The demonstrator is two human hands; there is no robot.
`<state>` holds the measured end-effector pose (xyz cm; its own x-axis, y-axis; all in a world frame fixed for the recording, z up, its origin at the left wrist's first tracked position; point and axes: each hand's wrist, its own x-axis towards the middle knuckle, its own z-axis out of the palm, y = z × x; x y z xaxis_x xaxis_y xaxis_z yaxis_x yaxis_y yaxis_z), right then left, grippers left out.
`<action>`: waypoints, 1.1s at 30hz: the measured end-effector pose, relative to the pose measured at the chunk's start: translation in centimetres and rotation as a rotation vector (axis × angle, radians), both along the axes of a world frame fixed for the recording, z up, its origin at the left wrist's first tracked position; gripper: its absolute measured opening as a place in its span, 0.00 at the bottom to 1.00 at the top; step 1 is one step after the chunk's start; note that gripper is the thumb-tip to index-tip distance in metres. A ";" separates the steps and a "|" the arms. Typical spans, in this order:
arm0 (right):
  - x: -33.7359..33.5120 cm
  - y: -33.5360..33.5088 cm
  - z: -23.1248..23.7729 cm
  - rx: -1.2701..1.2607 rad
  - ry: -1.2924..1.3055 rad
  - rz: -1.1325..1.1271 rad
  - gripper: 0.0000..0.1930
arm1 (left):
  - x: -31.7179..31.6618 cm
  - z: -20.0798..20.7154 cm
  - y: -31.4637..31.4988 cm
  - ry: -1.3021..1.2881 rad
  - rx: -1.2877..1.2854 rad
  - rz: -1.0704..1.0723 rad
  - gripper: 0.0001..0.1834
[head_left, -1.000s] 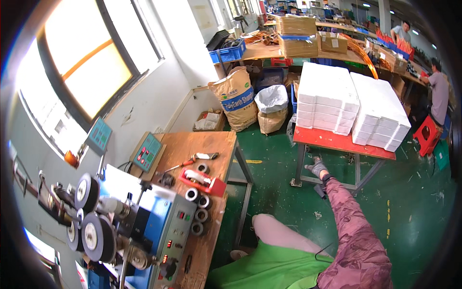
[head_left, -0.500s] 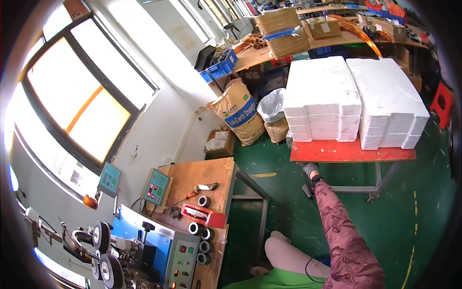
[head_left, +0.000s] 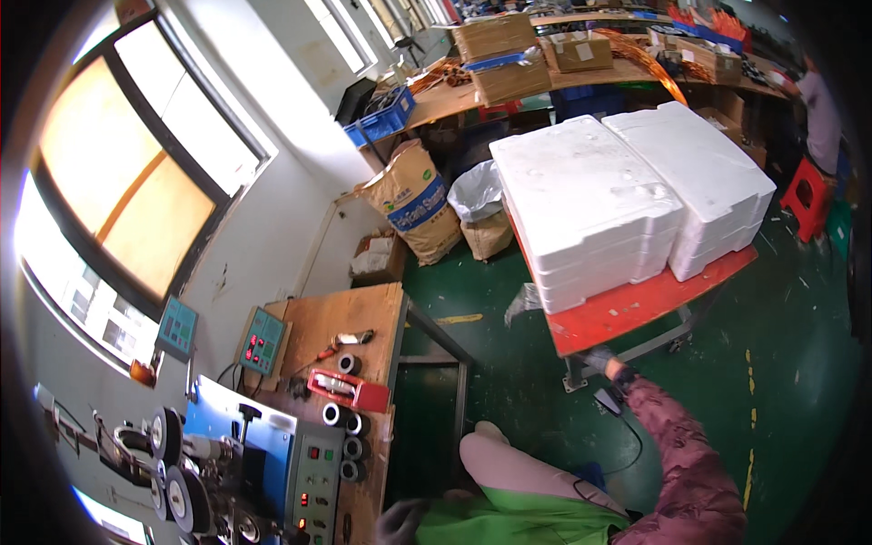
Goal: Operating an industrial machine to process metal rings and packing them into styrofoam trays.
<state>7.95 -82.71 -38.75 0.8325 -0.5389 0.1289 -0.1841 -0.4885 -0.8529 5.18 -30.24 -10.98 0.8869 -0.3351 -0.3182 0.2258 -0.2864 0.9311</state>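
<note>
My right hand, in a grey glove, grips the near edge of a red-topped trolley; its fingertips are partly hidden at the tabletop. Two stacks of white foam boxes stand side by side on the trolley, the left stack closer to me and the right stack behind it. Low at the picture's bottom edge is my left hand, dark-gloved and smeared by motion, near my green-covered lap and touching nothing I can make out.
A wooden workbench on the left holds a blue machine, a red tape dispenser and several dark rings. Sacks stand by the wall. A crumpled greyish thing hangs beside the trolley. Another person sits far right near a red stool.
The trolley with its foam boxes has turned and come nearer, its front left corner swinging toward me. My right hand has moved with it. My left hand has come into view at the bottom.
</note>
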 end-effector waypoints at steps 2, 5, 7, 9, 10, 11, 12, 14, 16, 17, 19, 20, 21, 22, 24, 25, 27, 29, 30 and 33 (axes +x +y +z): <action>-5.1 -0.6 -1.4 0.037 0.017 0.054 0.26 | 3.1 1.8 -4.0 -0.270 0.163 -0.387 0.11; -10.9 -1.5 -1.1 0.086 0.058 0.098 0.25 | 5.8 3.0 -9.0 -0.127 0.004 -0.588 0.11; -19.8 -3.1 -2.7 0.110 0.093 0.112 0.24 | 7.1 3.8 -11.7 -0.045 -0.066 -0.631 0.11; -22.8 -2.8 -0.9 0.134 0.100 0.140 0.23 | 8.3 3.3 -12.2 -0.220 -0.026 -0.756 0.12; -22.1 -0.7 3.0 0.627 -0.070 0.148 0.24 | 9.2 2.4 -11.7 -0.213 -0.012 -0.733 0.12; -20.5 2.0 8.2 1.119 -0.234 0.142 0.25 | 10.2 1.2 -11.1 -0.180 -0.012 -0.678 0.13; -20.6 3.2 11.1 1.119 -0.227 0.139 0.25 | 10.9 0.5 -11.2 -0.148 -0.027 -0.644 0.13; -20.8 5.2 14.9 1.373 -0.321 -0.031 0.27 | 12.1 0.1 -12.0 -0.010 -0.038 -0.565 0.13; -21.4 5.2 14.3 1.486 -0.370 -0.133 0.29 | 13.4 -0.5 -12.8 0.125 -0.057 -0.495 0.13; -21.9 4.6 11.5 1.508 -0.362 -0.230 0.30 | 14.0 -1.1 -13.2 0.108 -0.091 -0.471 0.14; -21.0 4.9 8.3 1.546 -0.337 -0.312 0.31 | 15.1 -1.2 -13.0 0.091 -0.093 -0.422 0.15; -20.3 5.1 7.7 1.421 -0.356 -0.279 0.32 | 15.7 -0.8 -12.5 0.092 -0.089 -0.407 0.15; -19.8 5.3 7.1 1.286 -0.377 -0.253 0.34 | 16.4 -0.4 -12.3 0.065 -0.073 -0.419 0.15; -20.4 4.3 4.9 1.341 -0.406 -0.181 0.33 | 17.1 0.3 -12.0 0.037 -0.058 -0.430 0.15; -19.8 5.0 5.6 1.377 -0.385 -0.203 0.32 | 19.5 2.1 -10.5 0.082 -0.147 -0.402 0.18; -19.9 5.4 6.6 1.527 -0.371 -0.382 0.29 | 20.6 3.4 -10.2 0.115 -0.196 -0.361 0.19; -21.2 4.5 5.6 1.473 -0.333 -0.381 0.29 | 23.6 5.0 -11.4 0.125 -0.298 -0.340 0.21; -22.3 4.0 3.7 1.391 -0.280 -0.350 0.29 | 27.3 4.3 -13.8 0.111 -0.362 -0.306 0.22; -22.6 3.1 3.0 1.351 -0.255 -0.333 0.28 | 28.2 3.0 -15.9 0.125 -0.383 -0.265 0.22; -20.2 1.3 -0.1 1.225 -0.228 -0.255 0.28 | 31.2 -3.8 -21.3 -0.085 -0.256 -0.271 0.21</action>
<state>-12.22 -81.36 -38.89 0.7126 -0.5472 -0.4391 0.0532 0.6662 -0.7439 36.39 -51.57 -14.79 0.7750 -0.6200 -0.1225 0.0926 -0.0804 0.9925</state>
